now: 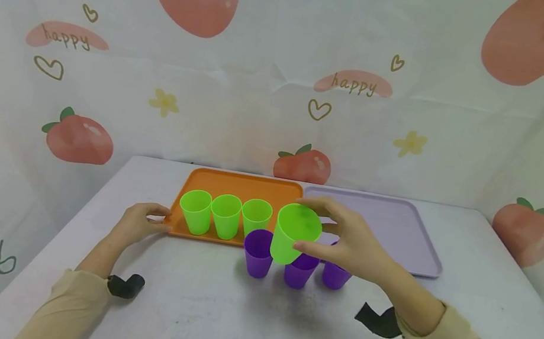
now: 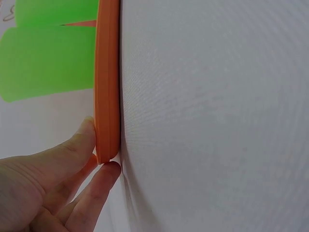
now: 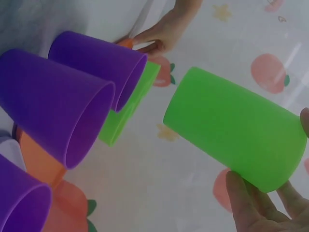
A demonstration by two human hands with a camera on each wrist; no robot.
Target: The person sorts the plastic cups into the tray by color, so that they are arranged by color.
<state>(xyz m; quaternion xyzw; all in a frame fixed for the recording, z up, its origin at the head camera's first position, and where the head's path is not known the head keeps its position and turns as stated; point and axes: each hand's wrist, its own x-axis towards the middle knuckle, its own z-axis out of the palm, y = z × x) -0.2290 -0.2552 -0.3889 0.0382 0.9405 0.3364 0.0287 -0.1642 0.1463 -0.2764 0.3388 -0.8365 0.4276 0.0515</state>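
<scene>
My right hand (image 1: 354,240) grips a bright green cup (image 1: 286,244) near its rim, thumb on the near side and fingers on the far side. In the right wrist view this green cup (image 3: 231,128) hangs in the air beside the purple cups. At the left, my left hand (image 1: 135,224) pinches the front left corner of the orange tray (image 1: 242,184); in the left wrist view the thumb lies on the tray's rim (image 2: 107,87) and a fingertip is beneath it. Three green cups (image 1: 225,218) stand upright in a row along the front of that tray.
Three purple cups (image 1: 258,256) stand on the white table (image 1: 183,311) in front of the trays, partly behind the held cup and right hand. A pale lilac tray (image 1: 391,231) lies to the right of the orange one. A printed cloth (image 1: 260,113) hangs behind the table.
</scene>
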